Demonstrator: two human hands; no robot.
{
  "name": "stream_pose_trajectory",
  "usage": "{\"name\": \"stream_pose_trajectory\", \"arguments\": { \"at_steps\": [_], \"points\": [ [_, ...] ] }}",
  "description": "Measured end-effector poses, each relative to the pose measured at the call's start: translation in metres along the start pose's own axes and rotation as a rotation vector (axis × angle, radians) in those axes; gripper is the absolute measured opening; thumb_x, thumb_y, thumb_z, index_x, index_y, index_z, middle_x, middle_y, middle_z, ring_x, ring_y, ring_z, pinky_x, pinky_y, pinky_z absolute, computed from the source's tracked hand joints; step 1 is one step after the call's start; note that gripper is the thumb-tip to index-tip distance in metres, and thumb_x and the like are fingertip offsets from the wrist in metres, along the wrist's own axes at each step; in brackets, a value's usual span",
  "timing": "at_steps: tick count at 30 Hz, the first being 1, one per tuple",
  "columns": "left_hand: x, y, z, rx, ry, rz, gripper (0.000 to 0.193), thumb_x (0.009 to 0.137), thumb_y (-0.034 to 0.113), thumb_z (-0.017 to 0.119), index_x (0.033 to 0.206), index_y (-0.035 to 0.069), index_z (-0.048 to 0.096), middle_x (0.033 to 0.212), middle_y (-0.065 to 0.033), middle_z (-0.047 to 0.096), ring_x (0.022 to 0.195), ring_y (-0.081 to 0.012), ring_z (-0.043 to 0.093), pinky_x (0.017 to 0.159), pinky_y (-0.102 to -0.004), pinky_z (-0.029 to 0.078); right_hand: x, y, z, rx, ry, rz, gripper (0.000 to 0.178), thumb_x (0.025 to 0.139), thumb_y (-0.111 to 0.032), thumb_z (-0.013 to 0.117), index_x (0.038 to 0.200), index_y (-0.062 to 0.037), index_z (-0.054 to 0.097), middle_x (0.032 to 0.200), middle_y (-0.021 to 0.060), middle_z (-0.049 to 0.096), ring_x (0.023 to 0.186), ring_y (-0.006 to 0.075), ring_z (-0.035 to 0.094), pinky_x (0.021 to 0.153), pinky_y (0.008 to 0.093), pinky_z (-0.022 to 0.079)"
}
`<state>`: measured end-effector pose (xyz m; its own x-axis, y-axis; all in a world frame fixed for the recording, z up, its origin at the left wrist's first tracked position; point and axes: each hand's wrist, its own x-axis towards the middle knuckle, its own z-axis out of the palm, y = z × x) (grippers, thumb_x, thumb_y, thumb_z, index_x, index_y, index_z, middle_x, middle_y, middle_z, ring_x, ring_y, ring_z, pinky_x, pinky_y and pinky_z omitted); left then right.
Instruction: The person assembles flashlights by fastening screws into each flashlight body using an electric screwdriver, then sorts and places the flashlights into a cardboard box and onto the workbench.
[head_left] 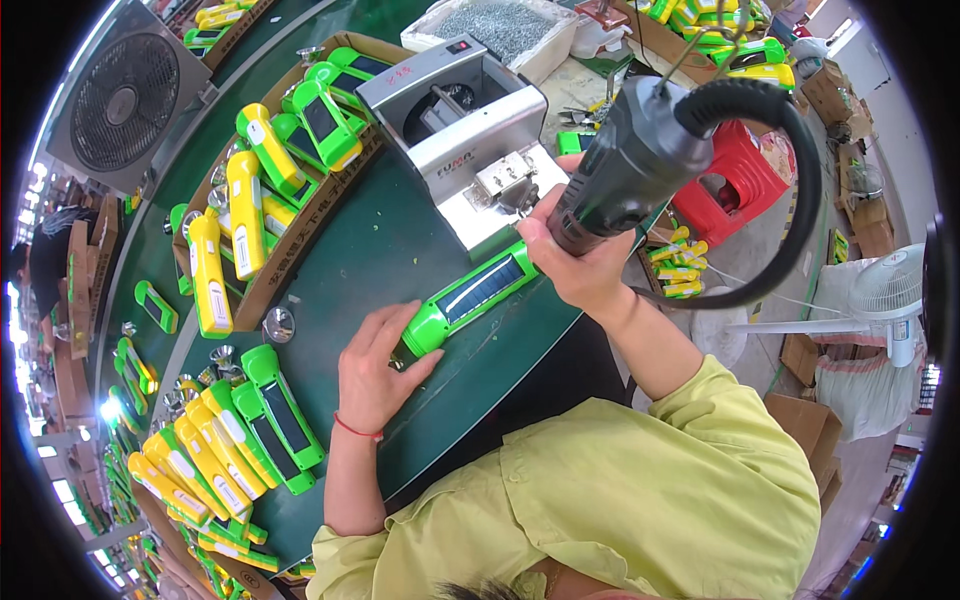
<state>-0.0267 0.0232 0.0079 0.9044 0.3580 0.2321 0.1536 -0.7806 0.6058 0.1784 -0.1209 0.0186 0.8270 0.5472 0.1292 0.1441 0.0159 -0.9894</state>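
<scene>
A green flashlight point(475, 298) with a dark solar panel lies slantwise on the green work surface point(385, 235). My left hand point(376, 360) grips its wide near-left end between fingers and thumb. My right hand point(585, 265) is closed round the lower part of a black power screwdriver point(635, 150), close to the flashlight's far end. The hand and the tool hide that end, and the driver's tip cannot be seen. Just beyond stands a silver screw feeder point(460, 150), its front outlet near my right fingers.
A carton point(310, 215) of green and yellow flashlights stands at the left of the feeder. Several more flashlights point(215, 445) lie in a row near my left forearm. A white box of screws point(490, 35) sits behind the feeder. The screwdriver's thick black cable point(800, 180) loops at right.
</scene>
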Motion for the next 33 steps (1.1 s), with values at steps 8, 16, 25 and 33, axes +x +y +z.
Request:
{"name": "stream_pose_trajectory", "arguments": {
  "at_steps": [8, 16, 25, 33],
  "points": [
    [0.021, 0.016, 0.018, 0.031, 0.001, 0.053, 0.054, 0.062, 0.015, 0.082, 0.11, 0.005, 0.061, 0.105, -0.0135, 0.063, 0.09, -0.0299, 0.063, 0.076, -0.0359, 0.053, 0.042, -0.056, -0.002, -0.027, 0.025, 0.003, 0.062, 0.075, 0.0, 0.069, 0.127, -0.0025, 0.034, 0.076, 0.0031, 0.056, 0.061, 0.008, 0.053, 0.057, 0.0217, 0.045],
    [0.026, 0.025, 0.027, 0.053, 0.0, 0.069, 0.054, 0.064, 0.023, 0.081, 0.111, 0.006, 0.061, 0.105, -0.0105, 0.063, 0.088, -0.0302, 0.063, 0.073, -0.0361, 0.053, 0.058, -0.055, 0.016, -0.047, 0.033, 0.022, 0.063, 0.075, 0.0, 0.069, 0.127, -0.0023, 0.033, 0.076, 0.0031, 0.056, 0.061, 0.008, 0.053, 0.057, 0.0216, 0.044],
    [0.033, 0.031, 0.042, 0.027, 0.066, 0.134, 0.053, 0.063, 0.025, 0.082, 0.109, 0.005, 0.061, 0.102, -0.0107, 0.063, 0.084, -0.0293, 0.063, 0.071, -0.0365, 0.052, 0.021, -0.054, 0.023, -0.077, 0.038, 0.041, 0.064, 0.075, 0.0, 0.069, 0.128, -0.002, 0.033, 0.076, 0.0031, 0.056, 0.061, 0.0081, 0.053, 0.057, 0.0216, 0.044],
    [0.032, 0.029, 0.049, 0.018, 0.09, 0.084, 0.051, 0.064, 0.027, 0.08, 0.106, 0.008, 0.058, 0.095, -0.0078, 0.062, 0.077, -0.0273, 0.062, 0.067, -0.036, 0.049, 0.014, -0.033, 0.043, -0.088, 0.039, 0.051, 0.065, 0.075, 0.0, 0.069, 0.128, -0.0018, 0.032, 0.076, 0.0031, 0.056, 0.061, 0.0082, 0.053, 0.057, 0.0215, 0.044]
  ]
}}
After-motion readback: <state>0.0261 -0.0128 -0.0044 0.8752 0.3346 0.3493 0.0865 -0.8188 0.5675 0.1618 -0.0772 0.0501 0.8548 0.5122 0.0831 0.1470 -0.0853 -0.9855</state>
